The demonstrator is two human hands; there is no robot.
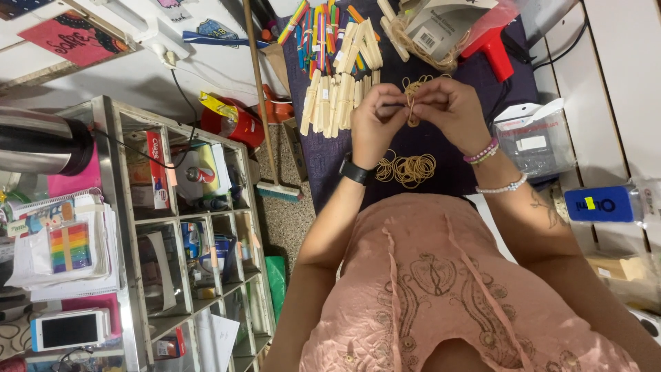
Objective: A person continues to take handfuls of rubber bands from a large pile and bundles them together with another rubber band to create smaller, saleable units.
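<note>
Two hands of mine meet over the dark purple cloth (420, 138), and between them I pinch a small bunch of tan rubber bands (412, 103). My left hand (375, 120), with a black watch on its wrist, nips the bunch from one side with thumb and fingers, and my right hand (451, 110), with beaded bracelets on its wrist, closes on it from the other, so both are clenched on the same bands. Just nearer to me on the cloth lies a loose heap of more rubber bands (407, 169), apart from my hands. Beyond my left hand on the cloth sits a row of plain wooden sticks (337, 96), and further out a pile of coloured sticks (318, 31). At the far edge of the cloth, past my right hand, lies a red tool (492, 52). Off the cloth's right side stands a clear plastic box (537, 141). Off its left side a broom (265, 124) leans, with a grey shelf unit (113, 172) beyond it.
</note>
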